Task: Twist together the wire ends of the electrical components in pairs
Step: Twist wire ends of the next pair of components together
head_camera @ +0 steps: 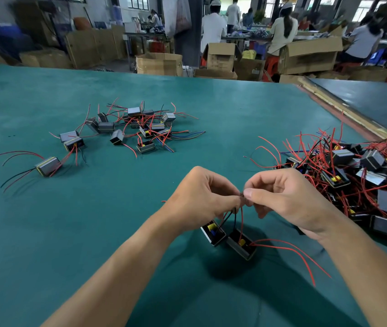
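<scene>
Both hands pinch wire ends (242, 196) above a green counter (117, 220).
A big pile (353, 175) of wired boxes lies on the right, and a smaller bunch (138, 128) lies far on the left. The left hand (202, 197) and the right hand (286, 197) curl their fingers and squeeze the wire ends together. Two boxes (240, 246) are just below.

- We see bright, even daylight from the far windows (362, 10).
- We find soft shadows on the green table (46, 232) near us.
- Edges bend; the background looks soft.
</scene>
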`<state>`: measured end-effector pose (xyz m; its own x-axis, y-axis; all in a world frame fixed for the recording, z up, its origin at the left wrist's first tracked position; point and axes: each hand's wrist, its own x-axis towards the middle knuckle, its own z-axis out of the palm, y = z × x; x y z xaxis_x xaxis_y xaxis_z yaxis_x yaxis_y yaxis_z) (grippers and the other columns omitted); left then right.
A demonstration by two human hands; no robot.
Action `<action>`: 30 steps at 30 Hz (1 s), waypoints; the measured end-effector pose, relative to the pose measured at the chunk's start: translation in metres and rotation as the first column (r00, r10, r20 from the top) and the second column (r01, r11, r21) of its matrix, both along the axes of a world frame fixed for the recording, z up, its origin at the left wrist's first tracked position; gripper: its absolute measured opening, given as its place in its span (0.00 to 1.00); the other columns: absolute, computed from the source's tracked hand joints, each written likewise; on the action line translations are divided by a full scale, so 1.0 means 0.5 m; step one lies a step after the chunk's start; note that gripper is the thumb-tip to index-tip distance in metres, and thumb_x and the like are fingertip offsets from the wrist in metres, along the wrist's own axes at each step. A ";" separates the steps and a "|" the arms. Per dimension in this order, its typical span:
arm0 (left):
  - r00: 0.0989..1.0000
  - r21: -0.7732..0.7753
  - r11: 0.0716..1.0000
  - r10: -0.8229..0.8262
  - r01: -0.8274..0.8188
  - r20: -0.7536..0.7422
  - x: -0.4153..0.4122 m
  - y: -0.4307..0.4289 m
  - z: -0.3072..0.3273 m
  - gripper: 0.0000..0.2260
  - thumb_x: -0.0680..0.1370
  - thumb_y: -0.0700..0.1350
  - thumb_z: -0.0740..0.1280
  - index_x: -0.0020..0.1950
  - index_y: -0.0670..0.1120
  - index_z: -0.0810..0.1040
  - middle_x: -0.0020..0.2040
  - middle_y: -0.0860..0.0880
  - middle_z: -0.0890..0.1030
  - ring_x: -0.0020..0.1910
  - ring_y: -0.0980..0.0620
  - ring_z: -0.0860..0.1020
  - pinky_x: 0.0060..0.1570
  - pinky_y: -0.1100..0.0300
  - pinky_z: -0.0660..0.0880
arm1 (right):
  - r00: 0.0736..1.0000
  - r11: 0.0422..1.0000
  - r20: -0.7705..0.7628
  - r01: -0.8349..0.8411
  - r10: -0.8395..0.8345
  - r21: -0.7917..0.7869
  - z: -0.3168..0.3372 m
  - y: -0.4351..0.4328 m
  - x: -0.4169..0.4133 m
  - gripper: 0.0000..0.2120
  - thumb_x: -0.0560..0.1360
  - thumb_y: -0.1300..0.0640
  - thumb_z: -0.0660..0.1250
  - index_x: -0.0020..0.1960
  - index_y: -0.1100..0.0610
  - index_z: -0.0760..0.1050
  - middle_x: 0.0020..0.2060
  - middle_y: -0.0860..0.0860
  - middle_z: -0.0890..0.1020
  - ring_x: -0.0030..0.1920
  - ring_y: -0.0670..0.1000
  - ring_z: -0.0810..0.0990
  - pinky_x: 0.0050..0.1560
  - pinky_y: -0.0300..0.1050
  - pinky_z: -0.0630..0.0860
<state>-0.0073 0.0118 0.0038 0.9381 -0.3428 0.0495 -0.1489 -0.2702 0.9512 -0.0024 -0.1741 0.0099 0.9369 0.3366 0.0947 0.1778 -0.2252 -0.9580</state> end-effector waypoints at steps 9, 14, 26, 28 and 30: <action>0.995 -0.105 0.994 -0.014 0.003 -0.100 0.007 0.006 0.002 0.05 0.74 0.38 0.73 0.38 0.45 0.85 0.33 0.47 0.82 0.26 0.54 0.72 0.29 0.64 0.72 | 0.997 0.999 0.064 0.033 -0.034 0.015 -0.001 -0.004 0.003 0.11 0.75 0.67 0.70 0.35 0.57 0.81 0.28 0.52 0.80 0.28 0.47 0.75 0.29 0.37 0.74; 0.962 -0.214 0.975 -0.114 0.061 -0.247 0.005 0.009 0.005 0.06 0.76 0.39 0.71 0.39 0.45 0.83 0.37 0.46 0.80 0.25 0.56 0.73 0.29 0.66 0.74 | 0.999 1.000 0.045 0.026 -0.027 0.015 0.002 -0.007 0.001 0.11 0.74 0.68 0.70 0.35 0.58 0.81 0.28 0.53 0.80 0.29 0.48 0.76 0.30 0.37 0.74; 0.977 -0.159 0.985 -0.103 0.073 -0.186 0.001 0.010 0.004 0.09 0.76 0.37 0.71 0.37 0.47 0.84 0.33 0.48 0.83 0.26 0.55 0.73 0.29 0.66 0.72 | 0.997 0.996 0.018 0.079 -0.078 -0.043 -0.011 -0.011 0.008 0.08 0.72 0.62 0.74 0.35 0.63 0.80 0.27 0.52 0.79 0.28 0.49 0.75 0.30 0.38 0.74; 0.987 -0.116 0.992 -0.060 0.042 -0.151 0.000 0.006 0.003 0.08 0.75 0.38 0.72 0.37 0.47 0.85 0.33 0.48 0.83 0.26 0.54 0.72 0.30 0.63 0.71 | 0.994 0.992 0.040 0.101 -0.099 -0.069 -0.013 -0.012 0.011 0.09 0.72 0.62 0.74 0.34 0.61 0.80 0.26 0.52 0.80 0.26 0.48 0.75 0.29 0.37 0.74; 0.993 -0.079 0.997 -0.009 -0.001 -0.121 0.000 0.001 0.001 0.08 0.75 0.39 0.72 0.36 0.46 0.85 0.33 0.48 0.83 0.26 0.54 0.72 0.29 0.63 0.71 | 0.991 0.988 0.084 0.115 -0.107 -0.099 -0.016 -0.010 0.012 0.09 0.72 0.62 0.74 0.33 0.59 0.81 0.26 0.51 0.81 0.25 0.47 0.75 0.29 0.37 0.73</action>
